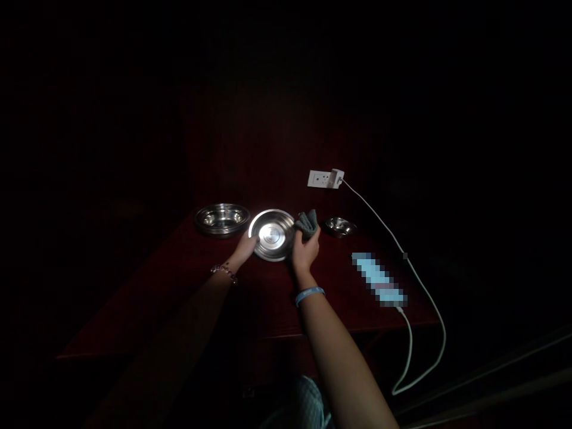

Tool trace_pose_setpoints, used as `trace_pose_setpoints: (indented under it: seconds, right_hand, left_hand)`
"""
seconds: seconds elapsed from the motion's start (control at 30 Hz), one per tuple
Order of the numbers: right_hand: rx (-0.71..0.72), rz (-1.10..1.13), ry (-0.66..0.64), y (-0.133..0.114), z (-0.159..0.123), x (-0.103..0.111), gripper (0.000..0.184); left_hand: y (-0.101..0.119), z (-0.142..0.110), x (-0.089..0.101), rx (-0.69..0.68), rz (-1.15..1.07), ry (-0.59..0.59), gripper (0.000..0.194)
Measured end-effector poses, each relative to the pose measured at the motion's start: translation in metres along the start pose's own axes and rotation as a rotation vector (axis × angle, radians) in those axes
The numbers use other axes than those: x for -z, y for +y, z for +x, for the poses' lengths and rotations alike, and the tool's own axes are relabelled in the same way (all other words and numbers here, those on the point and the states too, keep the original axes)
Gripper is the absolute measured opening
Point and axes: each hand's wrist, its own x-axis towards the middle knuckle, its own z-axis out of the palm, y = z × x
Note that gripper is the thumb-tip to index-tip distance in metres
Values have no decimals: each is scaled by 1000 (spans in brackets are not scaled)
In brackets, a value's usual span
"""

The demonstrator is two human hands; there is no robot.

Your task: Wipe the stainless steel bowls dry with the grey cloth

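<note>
A shiny steel bowl (271, 236), wide and shallow, is tilted so its inside faces me. My left hand (244, 249) grips its left rim, thumb on the inner edge. At the right rim, my right hand (306, 250) is closed around a folded grey-green cloth (307, 223); whether the cloth touches the bowl I cannot tell. Left of the held bowl, a stack of similar steel bowls (222, 219) rests on the dark red table (268, 310). A smaller steel bowl (340, 227) lies right of the cloth.
A white wall socket (319, 179) holds a plugged-in charger (337, 177). Its white cable (417, 277) loops past the table's right side to a blurred-out, phone-like object (379, 280) on the table. The surroundings are very dark.
</note>
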Motion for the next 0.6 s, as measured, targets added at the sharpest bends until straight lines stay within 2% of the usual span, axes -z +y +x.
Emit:
trace_pose_setpoints:
  seconds: [0.13,0.33,0.47,0.6]
  right_hand:
    - [-53,-22,48,-3,0,0,52]
    - [-52,-86,-16,-8,-4,1,46]
    - [23,-93,-96,-6,-7,0,39]
    - [183,-160,-142,-6,-6,1,36]
  left_hand:
    - [-2,1,1,15,8,-12,40]
    - [6,-6,-1,13,47,-4,35]
    - [17,-14,-4,40,71,28,30]
    - [28,-23,-6,34,61,-11,35]
